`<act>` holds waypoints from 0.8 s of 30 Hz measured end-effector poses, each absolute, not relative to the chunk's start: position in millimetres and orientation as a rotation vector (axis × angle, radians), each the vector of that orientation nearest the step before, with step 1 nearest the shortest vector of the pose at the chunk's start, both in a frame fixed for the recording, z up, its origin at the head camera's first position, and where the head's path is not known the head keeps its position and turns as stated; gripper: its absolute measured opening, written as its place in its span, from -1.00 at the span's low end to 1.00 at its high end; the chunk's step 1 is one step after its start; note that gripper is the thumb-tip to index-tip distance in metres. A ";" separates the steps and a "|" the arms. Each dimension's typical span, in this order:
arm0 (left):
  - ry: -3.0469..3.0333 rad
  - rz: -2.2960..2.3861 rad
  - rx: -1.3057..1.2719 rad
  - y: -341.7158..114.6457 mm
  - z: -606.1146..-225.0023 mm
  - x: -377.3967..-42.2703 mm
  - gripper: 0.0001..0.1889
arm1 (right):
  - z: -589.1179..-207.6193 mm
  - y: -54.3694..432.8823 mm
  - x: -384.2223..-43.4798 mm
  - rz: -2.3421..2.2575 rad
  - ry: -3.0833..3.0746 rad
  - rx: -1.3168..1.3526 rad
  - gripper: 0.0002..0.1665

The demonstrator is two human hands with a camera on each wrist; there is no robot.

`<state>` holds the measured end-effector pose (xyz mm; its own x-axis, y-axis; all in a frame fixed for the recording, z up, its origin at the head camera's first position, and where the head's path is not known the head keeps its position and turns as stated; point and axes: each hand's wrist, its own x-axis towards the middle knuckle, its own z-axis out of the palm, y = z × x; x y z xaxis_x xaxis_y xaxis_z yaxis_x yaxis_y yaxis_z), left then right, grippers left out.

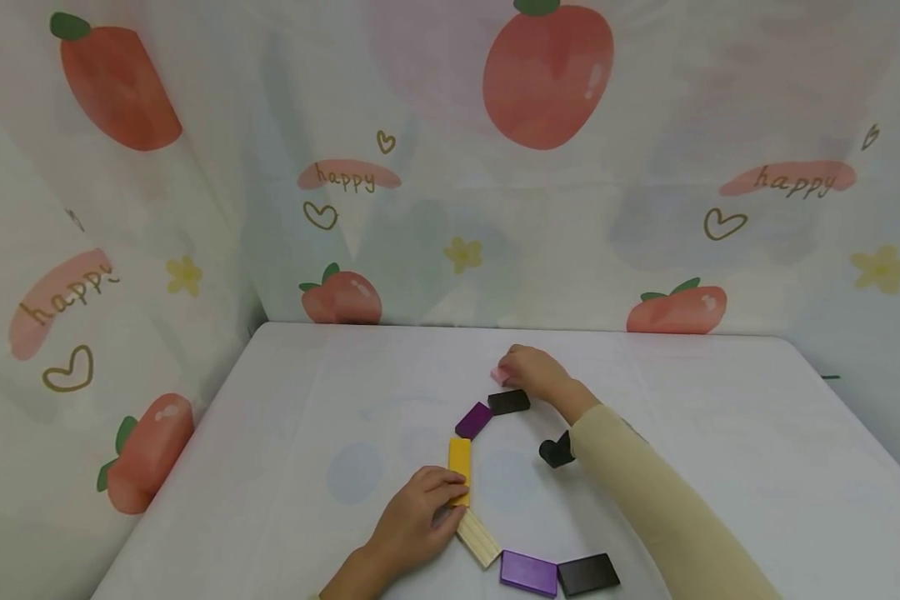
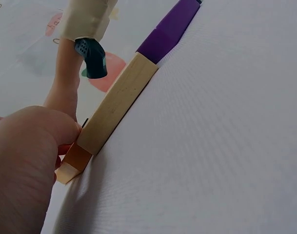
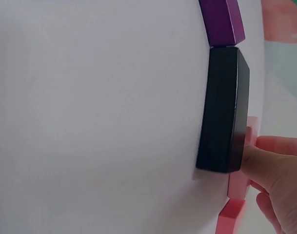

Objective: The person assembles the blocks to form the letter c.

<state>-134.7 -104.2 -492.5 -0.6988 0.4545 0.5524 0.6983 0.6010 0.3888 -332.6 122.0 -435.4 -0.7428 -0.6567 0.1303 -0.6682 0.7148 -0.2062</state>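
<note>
My left hand (image 1: 423, 517) holds a yellow block (image 1: 460, 454), its fingers across it and its thumb by the end of a bare wooden block (image 1: 479, 537). In the left wrist view the wooden block (image 2: 119, 97) runs from the thumb to a purple block (image 2: 170, 31). My right hand (image 1: 536, 373) pinches a pink block (image 1: 499, 376) just behind a black block (image 1: 508, 402). In the right wrist view the black block (image 3: 221, 109) partly hides the pink block (image 3: 239, 185); a redder block (image 3: 230, 217) sits at the pink one's end.
The blocks form a curved row on the white table (image 1: 307, 417). A dark purple block (image 1: 473, 420) lies between yellow and black; a purple block (image 1: 528, 573) and another black block (image 1: 588, 575) lie at the near end. A black device (image 1: 557, 451) is on my right wrist.
</note>
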 end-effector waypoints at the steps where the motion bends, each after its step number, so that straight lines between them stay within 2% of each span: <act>1: -2.436 -0.833 -0.923 -104.1 -492.0 -134.5 -0.80 | -435.7 123.2 -332.0 0.379 -2.866 1.096 -0.87; 24: -2.440 -0.835 -0.910 -103.4 -492.1 -132.3 -0.79 | -443.2 150.3 -323.4 0.409 -2.804 0.984 -0.76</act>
<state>-132.3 -103.4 -492.1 -0.7062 0.4484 0.5479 0.6901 0.6088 0.3913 -323.4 150.3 -443.2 -0.7757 -0.5910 0.2214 -0.6296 0.7488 -0.2073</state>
